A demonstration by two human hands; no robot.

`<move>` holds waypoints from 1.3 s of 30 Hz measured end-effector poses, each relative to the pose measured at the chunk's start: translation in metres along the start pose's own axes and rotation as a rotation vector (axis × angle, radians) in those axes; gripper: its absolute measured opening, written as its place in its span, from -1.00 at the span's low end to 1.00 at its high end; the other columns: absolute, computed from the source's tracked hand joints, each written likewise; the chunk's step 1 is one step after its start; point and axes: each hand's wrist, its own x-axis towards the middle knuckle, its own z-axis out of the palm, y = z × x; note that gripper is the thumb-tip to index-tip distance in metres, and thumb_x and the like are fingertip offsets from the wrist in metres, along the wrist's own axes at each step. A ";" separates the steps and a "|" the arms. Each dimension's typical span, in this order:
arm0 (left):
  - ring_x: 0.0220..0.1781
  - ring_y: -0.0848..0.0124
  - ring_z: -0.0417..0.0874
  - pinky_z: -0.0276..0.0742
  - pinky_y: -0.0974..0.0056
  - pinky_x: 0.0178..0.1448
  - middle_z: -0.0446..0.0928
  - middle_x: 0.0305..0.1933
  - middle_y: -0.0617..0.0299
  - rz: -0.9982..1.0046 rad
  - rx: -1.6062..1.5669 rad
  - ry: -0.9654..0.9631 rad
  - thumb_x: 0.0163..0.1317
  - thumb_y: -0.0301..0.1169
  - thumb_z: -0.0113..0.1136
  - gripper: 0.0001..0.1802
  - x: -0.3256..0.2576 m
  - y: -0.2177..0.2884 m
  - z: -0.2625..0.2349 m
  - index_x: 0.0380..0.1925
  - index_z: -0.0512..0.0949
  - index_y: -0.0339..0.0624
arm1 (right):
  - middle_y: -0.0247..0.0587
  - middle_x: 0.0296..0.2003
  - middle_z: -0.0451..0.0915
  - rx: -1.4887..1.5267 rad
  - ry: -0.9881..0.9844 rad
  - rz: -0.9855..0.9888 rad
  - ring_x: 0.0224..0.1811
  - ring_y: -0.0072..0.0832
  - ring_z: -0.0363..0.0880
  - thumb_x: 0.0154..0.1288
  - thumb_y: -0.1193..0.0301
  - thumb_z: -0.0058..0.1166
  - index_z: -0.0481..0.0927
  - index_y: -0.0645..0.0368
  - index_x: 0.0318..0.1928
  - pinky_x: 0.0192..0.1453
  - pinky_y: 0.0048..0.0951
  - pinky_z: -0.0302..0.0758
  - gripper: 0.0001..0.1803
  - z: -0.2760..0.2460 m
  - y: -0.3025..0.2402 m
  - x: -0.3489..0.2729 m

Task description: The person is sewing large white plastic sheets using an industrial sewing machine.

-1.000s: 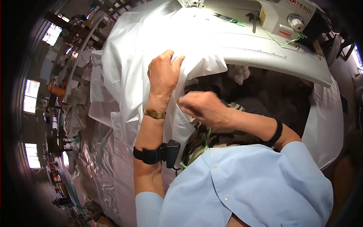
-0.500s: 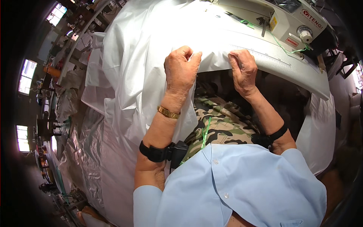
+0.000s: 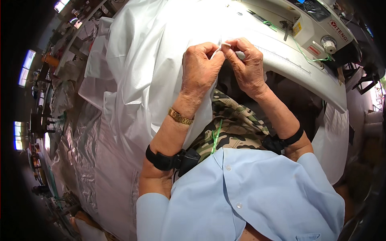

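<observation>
A large sheet of white fabric (image 3: 148, 76) drapes over the table edge and hangs down at my left. Its edge is pinched between the thumb and fingers of my left hand (image 3: 201, 68). Close against it, my right hand (image 3: 246, 64) grips the same fabric edge, fingertips almost touching those of the left. The fabric is bunched up between the two hands. Part of what the fingers hold is hidden behind them.
A sewing machine (image 3: 313, 36) stands at the far right on a pale table (image 3: 289, 66) with a ruler scale along its front. Small dark tweezers-like tool (image 3: 259, 18) and green thread (image 3: 297, 46) lie near it. Crumpled plastic sheeting (image 3: 82, 160) lies at the left.
My right hand has moved left to meet my left hand, which has shifted slightly right. The fabric edge stretched between them is now gathered together.
</observation>
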 end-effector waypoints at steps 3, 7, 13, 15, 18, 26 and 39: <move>-0.58 0.62 0.41 0.36 0.36 -0.45 0.50 -0.68 0.26 0.030 0.018 0.002 0.17 -0.42 0.22 -0.80 0.000 -0.002 -0.001 -0.48 0.63 -0.39 | -0.15 -0.37 0.58 -0.086 -0.014 -0.066 -0.40 -0.37 0.57 0.28 0.48 0.19 0.60 0.27 -0.25 -0.29 -0.40 0.52 -0.89 0.002 0.003 0.002; -0.57 0.64 0.39 0.34 0.38 -0.46 0.50 -0.67 0.33 0.013 -0.147 0.005 0.19 -0.44 0.19 -0.80 -0.001 -0.012 -0.001 -0.51 0.61 -0.39 | -0.16 -0.34 0.57 -0.110 -0.084 -0.026 -0.36 -0.31 0.57 0.28 0.50 0.16 0.59 0.24 -0.21 -0.25 -0.38 0.52 -0.90 0.000 -0.007 0.000; -0.40 0.65 0.51 0.47 0.51 -0.32 0.58 -0.39 0.33 -0.203 -0.659 -0.131 0.30 -0.47 0.17 -0.87 0.001 -0.024 -0.015 -0.37 0.60 -0.32 | -0.04 -0.12 0.53 -0.251 -0.209 -0.115 -0.09 -0.18 0.55 0.12 0.69 0.09 0.57 0.25 -0.01 -0.04 -0.29 0.53 -0.63 0.001 -0.019 -0.014; -0.41 0.59 0.55 0.53 0.49 -0.29 0.58 -0.38 0.28 -0.466 -0.966 -0.119 0.35 -0.42 0.15 -0.83 -0.001 -0.017 -0.019 -0.38 0.56 -0.31 | 0.02 -0.06 0.51 -0.386 -0.243 -0.236 -0.06 -0.11 0.53 0.04 0.75 0.08 0.55 0.31 0.05 0.03 -0.22 0.54 -0.53 0.001 -0.023 -0.018; -0.43 0.55 0.57 0.58 0.48 -0.27 0.61 -0.36 0.23 -0.451 -0.917 -0.056 0.34 -0.40 0.20 -0.82 0.006 -0.022 -0.012 -0.35 0.57 -0.33 | 0.04 -0.05 0.55 -0.434 -0.276 -0.334 0.00 -0.10 0.54 0.08 0.69 0.09 0.55 0.35 0.03 0.09 -0.22 0.55 -0.58 0.000 -0.026 -0.018; -0.60 0.50 0.49 0.40 0.32 -0.44 0.54 -0.65 0.16 0.222 0.440 -0.073 0.08 -0.45 0.27 -0.84 0.056 0.026 -0.064 -0.55 0.56 -0.34 | -0.13 -0.10 0.57 0.282 0.089 0.544 -0.15 -0.50 0.50 0.38 0.40 -0.09 0.43 0.33 0.20 -0.01 -0.43 0.49 -0.57 0.029 0.029 0.005; -0.53 0.14 0.62 0.52 0.15 -0.44 0.50 -0.58 0.10 0.721 1.022 -0.414 0.12 -0.49 0.16 -0.84 0.029 0.013 -0.035 -0.61 0.47 -0.17 | -0.13 -0.20 0.60 0.621 -0.772 0.065 -0.12 -0.43 0.56 0.31 0.44 0.06 0.60 0.20 -0.04 -0.11 -0.34 0.49 -0.76 0.128 0.046 -0.072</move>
